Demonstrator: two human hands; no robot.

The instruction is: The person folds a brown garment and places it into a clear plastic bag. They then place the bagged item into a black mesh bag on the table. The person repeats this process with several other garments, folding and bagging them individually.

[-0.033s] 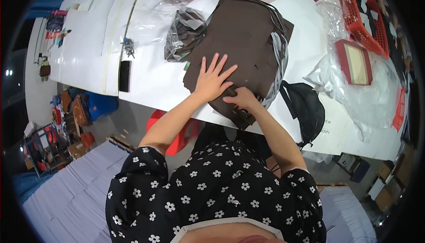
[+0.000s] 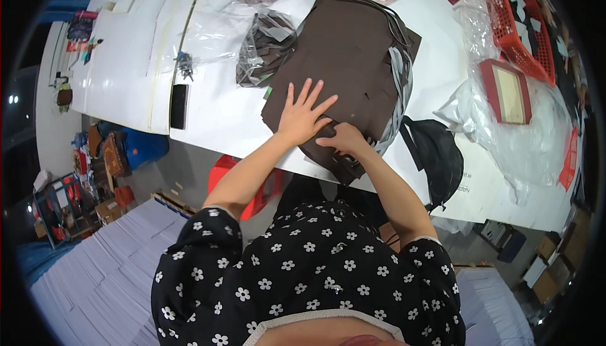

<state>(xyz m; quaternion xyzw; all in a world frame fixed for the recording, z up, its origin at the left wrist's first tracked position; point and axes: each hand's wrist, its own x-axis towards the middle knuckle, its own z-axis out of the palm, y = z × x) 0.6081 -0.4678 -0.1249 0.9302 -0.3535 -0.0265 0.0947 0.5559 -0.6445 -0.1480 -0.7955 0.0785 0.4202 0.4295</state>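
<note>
So the stack of dark-brown, leathery-looking flat sheets point(image 2: 347, 49) is lying on the long white table point(image 2: 218, 116), right in front of the person. Basically nothing's changed from a moment ago: left hand point(image 2: 303, 117) still flat on top, fingers spread, so I'd say it's steadying. Right hand point(image 2: 348, 139) curls at the near edge; can't tell if it's pinching.

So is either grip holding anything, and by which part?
The left grip holds nothing, lying flat on the brown material. The right grip curls at its near end; whether it pinches it cannot be told.
</note>
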